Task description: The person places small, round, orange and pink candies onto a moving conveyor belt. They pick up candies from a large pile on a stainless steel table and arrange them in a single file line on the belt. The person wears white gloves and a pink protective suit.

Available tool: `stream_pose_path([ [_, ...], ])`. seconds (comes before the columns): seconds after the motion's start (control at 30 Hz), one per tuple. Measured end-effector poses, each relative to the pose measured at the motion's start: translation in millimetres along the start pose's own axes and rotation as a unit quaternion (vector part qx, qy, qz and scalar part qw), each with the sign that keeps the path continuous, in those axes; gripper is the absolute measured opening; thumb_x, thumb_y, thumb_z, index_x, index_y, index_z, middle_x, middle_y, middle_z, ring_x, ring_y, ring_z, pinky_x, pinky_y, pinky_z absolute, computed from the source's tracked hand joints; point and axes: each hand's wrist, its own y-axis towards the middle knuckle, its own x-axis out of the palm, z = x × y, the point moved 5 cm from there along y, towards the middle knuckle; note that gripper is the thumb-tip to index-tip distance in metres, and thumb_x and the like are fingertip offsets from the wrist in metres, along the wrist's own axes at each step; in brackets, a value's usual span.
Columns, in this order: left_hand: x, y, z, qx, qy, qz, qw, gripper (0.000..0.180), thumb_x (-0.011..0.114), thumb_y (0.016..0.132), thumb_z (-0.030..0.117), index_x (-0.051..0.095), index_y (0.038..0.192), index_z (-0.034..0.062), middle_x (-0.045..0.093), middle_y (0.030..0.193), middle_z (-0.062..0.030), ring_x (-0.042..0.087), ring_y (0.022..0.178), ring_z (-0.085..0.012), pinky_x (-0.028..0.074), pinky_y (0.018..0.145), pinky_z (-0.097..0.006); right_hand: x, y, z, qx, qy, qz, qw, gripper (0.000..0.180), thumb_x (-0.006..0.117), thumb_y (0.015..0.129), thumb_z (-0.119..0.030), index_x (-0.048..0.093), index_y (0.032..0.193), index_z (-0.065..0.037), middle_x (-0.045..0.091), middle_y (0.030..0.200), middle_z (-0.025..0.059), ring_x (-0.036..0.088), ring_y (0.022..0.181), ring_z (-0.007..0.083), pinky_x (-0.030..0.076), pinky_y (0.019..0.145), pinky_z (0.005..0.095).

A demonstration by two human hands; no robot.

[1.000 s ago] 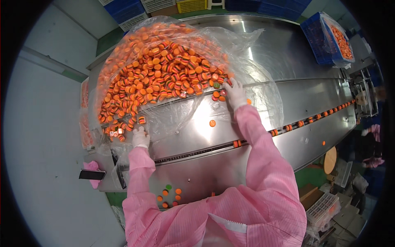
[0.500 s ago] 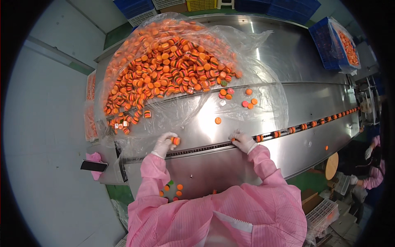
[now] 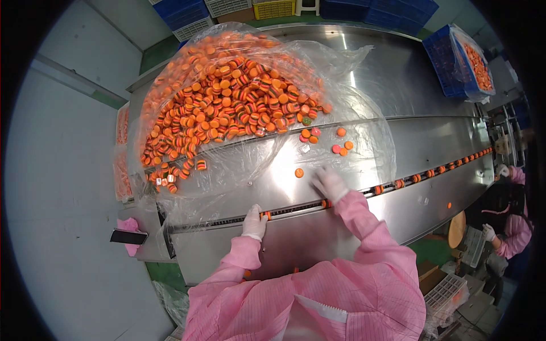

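Note:
My white-gloved left hand (image 3: pixel 254 223) is closed at the near side of a narrow conveyor chain (image 3: pixel 239 219), its fingertips on a layered burger-shaped candy (image 3: pixel 266 215) set in the track. Just beyond the chain, my gloved right hand (image 3: pixel 331 184) hovers over the steel table with fingers stretched apart, blurred and holding nothing I can see. A candy sits on the chain (image 3: pixel 326 203) below that hand. One loose orange candy (image 3: pixel 299 173) lies left of its fingertips. A large heap of the same striped candies (image 3: pixel 227 102) fills a clear plastic bag (image 3: pixel 364 122) at the far left.
More candies (image 3: pixel 429 173) run in a spaced row along the chain to the right. Several loose ones (image 3: pixel 341 132) lie on the bag's edge. A blue crate (image 3: pixel 446 62) stands at far right. A phone (image 3: pixel 128 236) rests at left. Another person (image 3: pixel 515 227) works at right.
My left hand has moved right and nearer, bringing a candy to the chain. My right hand has lifted off the chain and opened, leaving a candy there. The row has shifted right.

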Motion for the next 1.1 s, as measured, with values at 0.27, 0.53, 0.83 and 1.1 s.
stream_pose_path([
  [0.27,-96.3,90.7,27.8,0.146,0.092,0.213,0.962,0.026,0.057,0.079,0.02,0.053,0.101,0.0071,0.048,0.101,-0.0194,0.049,0.097,-0.0368,0.042,0.082,-0.042,3.6,149.0,-60.2,-0.033,-0.086,0.187,0.978,0.027,0.055,0.075,-0.01,0.05,0.102,-0.008,0.041,0.113,0.0239,0.048,0.1,0.0376,0.042,0.083,0.0433],
  [0.53,-150.0,144.9,-27.5,-0.093,0.214,0.226,0.946,0.035,0.064,0.071,0.015,0.052,0.103,0.0084,0.051,0.099,-0.0165,0.048,0.098,-0.0353,0.041,0.084,-0.042,20.6,132.4,-32.7,0.003,0.053,0.201,0.978,0.035,0.064,0.074,-0.025,0.047,0.099,-0.008,0.054,0.091,0.018,0.057,0.078,0.0346,0.046,0.068,0.0436],
  [0.83,-81.1,106.2,-74.6,0.128,0.168,0.176,0.962,0.024,0.057,0.078,0.012,0.055,0.102,0.0073,0.053,0.101,-0.0173,0.05,0.1,-0.0357,0.042,0.085,-0.043,46.9,37.3,-37.6,0.137,0.695,0.025,0.705,0.012,0.048,0.086,-0.004,0.048,0.099,-0.002,0.053,0.082,0.0063,0.055,0.073,0.0147,0.047,0.068,0.0274],
  [1.1,-63.6,18.1,54.7,0.262,0.142,0.036,0.954,0.016,0.057,0.077,0.012,0.053,0.091,0.0047,0.049,0.084,-0.0163,0.051,0.082,-0.0334,0.045,0.072,-0.04,108.3,-82.4,12.5,0.184,0.35,0.054,0.917,0.015,0.055,0.08,-0.003,0.052,0.095,-0.004,0.052,0.085,0.0078,0.054,0.067,0.0177,0.046,0.059,0.0297],
])
